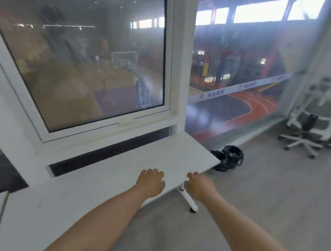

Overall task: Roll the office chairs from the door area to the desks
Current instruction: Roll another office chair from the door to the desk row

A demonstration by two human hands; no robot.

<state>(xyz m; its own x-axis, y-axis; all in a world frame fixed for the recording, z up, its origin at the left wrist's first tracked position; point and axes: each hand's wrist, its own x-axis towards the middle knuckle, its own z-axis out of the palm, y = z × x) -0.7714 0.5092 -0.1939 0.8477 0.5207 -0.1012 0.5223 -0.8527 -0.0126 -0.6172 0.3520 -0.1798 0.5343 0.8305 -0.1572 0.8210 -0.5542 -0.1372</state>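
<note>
Chair location: one white-framed office chair [304, 136] stands far right on the floor [253, 197] by the glass wall [239, 81], well apart from me and from the desk [120, 173]. Left grip [151, 182] and right grip [199, 186] are both at the desk's near edge, fingers loosely curled, holding nothing. I cannot tell whether they touch the top.

Handling estimate: star base on casters, so it should roll easily on this level floor but may swivel or drift off line. Frame looks stiff, weight probably moderate.

Best hold, I judge: top of the backrest with both grips, pushing steadily.

Hazard: black bin bags [227, 157] lie on the floor beside the desk's end, roughly between chair and desk. Steer round them.
</note>
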